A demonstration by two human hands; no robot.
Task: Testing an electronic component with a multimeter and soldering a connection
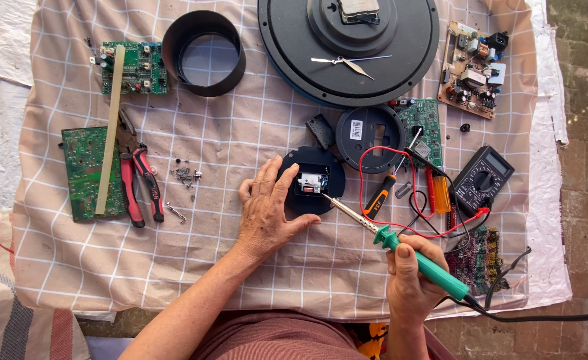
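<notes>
My right hand (410,280) grips a green-handled soldering iron (422,261). Its metal tip reaches the small white part in the middle of a round black disc (317,170). On the left side of that disc rests my left hand (264,213), fingers spread on its edge and on the cloth. A black cord runs from the iron's handle off to the right.
The checked cloth (307,280) also carries red-handled pliers (140,183), loose screws (186,175), green circuit boards (84,170), a black ring (204,53), a large round clock back (347,47), a second black disc (370,137), a screwdriver (384,193) and a multimeter (484,180) with red and black leads.
</notes>
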